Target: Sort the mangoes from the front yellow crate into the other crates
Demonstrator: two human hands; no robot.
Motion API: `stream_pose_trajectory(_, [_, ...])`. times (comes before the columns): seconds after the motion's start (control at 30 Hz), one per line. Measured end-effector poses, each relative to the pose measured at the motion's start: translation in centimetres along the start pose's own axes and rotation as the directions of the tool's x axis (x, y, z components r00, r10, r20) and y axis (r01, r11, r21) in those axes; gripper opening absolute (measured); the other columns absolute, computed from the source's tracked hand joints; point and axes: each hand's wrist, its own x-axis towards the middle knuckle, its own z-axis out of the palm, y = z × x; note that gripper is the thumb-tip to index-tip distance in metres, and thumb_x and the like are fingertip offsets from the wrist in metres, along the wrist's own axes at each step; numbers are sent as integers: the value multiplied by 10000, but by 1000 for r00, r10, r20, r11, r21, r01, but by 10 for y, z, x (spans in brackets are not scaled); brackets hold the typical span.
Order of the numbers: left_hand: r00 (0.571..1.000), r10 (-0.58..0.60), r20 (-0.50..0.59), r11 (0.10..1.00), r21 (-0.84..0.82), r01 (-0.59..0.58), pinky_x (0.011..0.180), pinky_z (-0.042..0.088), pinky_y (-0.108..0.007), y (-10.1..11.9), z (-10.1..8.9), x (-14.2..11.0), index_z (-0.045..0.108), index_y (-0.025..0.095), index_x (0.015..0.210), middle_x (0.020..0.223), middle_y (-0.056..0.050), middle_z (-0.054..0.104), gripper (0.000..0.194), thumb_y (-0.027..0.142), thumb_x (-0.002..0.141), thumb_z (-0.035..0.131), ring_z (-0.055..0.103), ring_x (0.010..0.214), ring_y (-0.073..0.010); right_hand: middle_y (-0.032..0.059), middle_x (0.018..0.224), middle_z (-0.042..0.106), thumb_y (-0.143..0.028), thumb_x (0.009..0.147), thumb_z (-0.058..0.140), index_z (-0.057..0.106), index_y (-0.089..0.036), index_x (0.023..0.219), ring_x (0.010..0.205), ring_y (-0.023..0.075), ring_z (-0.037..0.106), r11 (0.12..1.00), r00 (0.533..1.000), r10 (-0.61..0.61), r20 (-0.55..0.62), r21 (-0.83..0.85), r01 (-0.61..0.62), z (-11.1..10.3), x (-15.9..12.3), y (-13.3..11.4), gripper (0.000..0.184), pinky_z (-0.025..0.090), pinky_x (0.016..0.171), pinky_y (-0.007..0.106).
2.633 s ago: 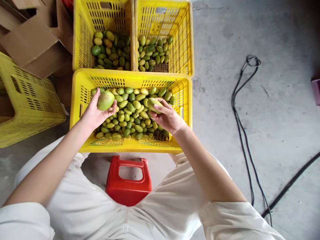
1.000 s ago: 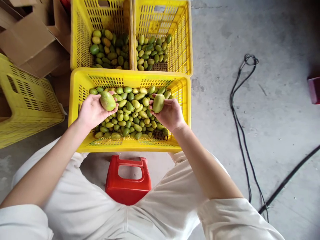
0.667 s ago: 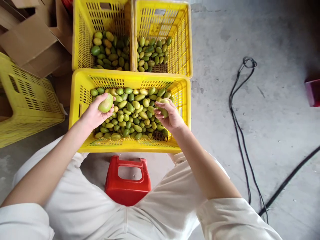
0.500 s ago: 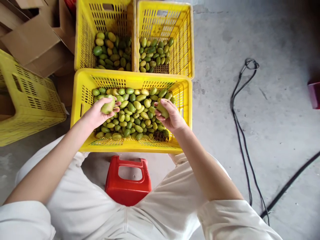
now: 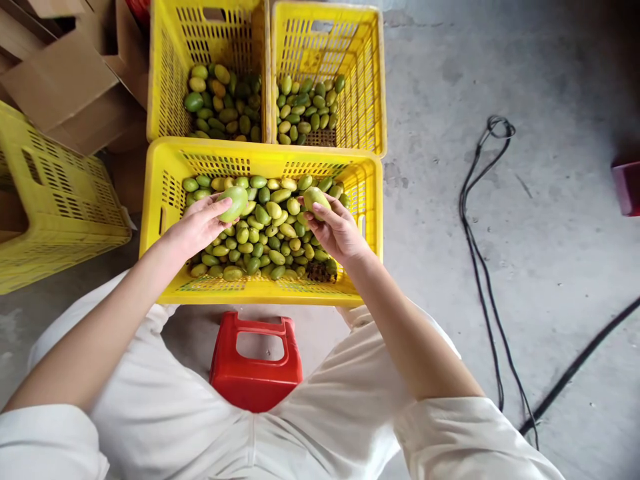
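My left hand is closed around a pale green mango, thumb on its near side. In my right hand is a yellowish-green mango, pinched between thumb and fingers. Both hands hover above the near yellow crate, apart from each other. Many small green and yellowish mangoes cover the crate's floor beneath them. A dark brown patch shows at the crate's near right corner.
Behind stand two more yellow crates, left and right, each with mangoes. Another yellow crate and cardboard boxes are at left. A red stool stands between my legs. Black cables lie on the floor at right.
Both mangoes have turned in my fingers and come up slightly. The left one shifted right, the right one a little left, so they are closer together.
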Motion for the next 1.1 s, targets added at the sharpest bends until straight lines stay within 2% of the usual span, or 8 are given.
stream_pose_trajectory(0.2, [999,25,-28,1000,-15,-25,675,521,-248,-7,-4,3,750,233,993,955,-48,835,408,403,919,1113,757,839,-174,-6,963,824,-724,808,1175,749,-321,1113,723,162,607,999,999,13,48,-38,-11,-1,2,0,661,565,551,287])
stream_pose_trajectory(0.3, [999,12,-40,1000,-18,-13,641,515,-269,-5,-9,8,733,260,1003,890,-20,776,495,566,919,1112,681,739,-164,-10,868,720,-890,836,1099,687,-301,995,639,135,469,999,1000,8,20,-35,-7,0,2,-2,736,443,473,276])
stream_pose_trajectory(0.37, [999,-2,-40,1000,-24,1,641,538,-288,-3,-11,10,734,276,1010,862,-13,746,475,606,938,1068,672,734,-177,1,882,690,-933,876,1041,651,-299,971,671,147,509,1000,1000,12,7,-10,-12,1,1,-4,750,464,494,284])
stream_pose_trajectory(0.57, [999,-51,-14,996,-79,50,865,694,-341,3,-5,3,704,247,1025,920,-65,780,352,483,994,964,818,976,-261,-11,929,676,-671,833,1120,586,-308,1007,777,171,655,993,998,52,29,105,-55,3,0,-4,669,525,545,260])
stream_pose_trajectory(0.73, [998,-55,6,997,-59,55,616,548,-234,2,0,-2,748,228,1078,871,-19,762,320,323,871,972,717,728,-168,-57,939,654,-476,668,1201,513,-306,1001,671,101,524,985,998,58,29,160,-62,1,1,0,783,301,454,187])
stream_pose_trajectory(0.87, [996,-90,-10,994,-66,89,599,555,-247,8,1,-3,697,235,994,840,-44,766,266,329,908,931,730,708,-190,-76,933,607,-385,649,1214,496,-303,999,659,78,500,990,999,42,26,134,-45,0,-1,-3,803,330,465,160])
stream_pose_trajectory(1.0, [990,-135,-41,986,-100,130,654,641,-279,13,6,-5,730,231,1036,895,-75,822,135,342,1026,806,766,739,-209,-62,949,625,-448,718,1204,573,-309,1031,683,93,544,994,998,28,61,104,-35,-4,1,-2,718,383,472,173])
stream_pose_trajectory(1.1, [994,-89,-65,990,-116,81,641,619,-244,9,7,-3,766,228,1097,951,-65,847,195,352,1048,908,781,768,-188,-25,1019,711,-552,813,1156,674,-314,1077,711,114,574,998,999,5,39,64,-8,-7,5,1,600,410,473,204])
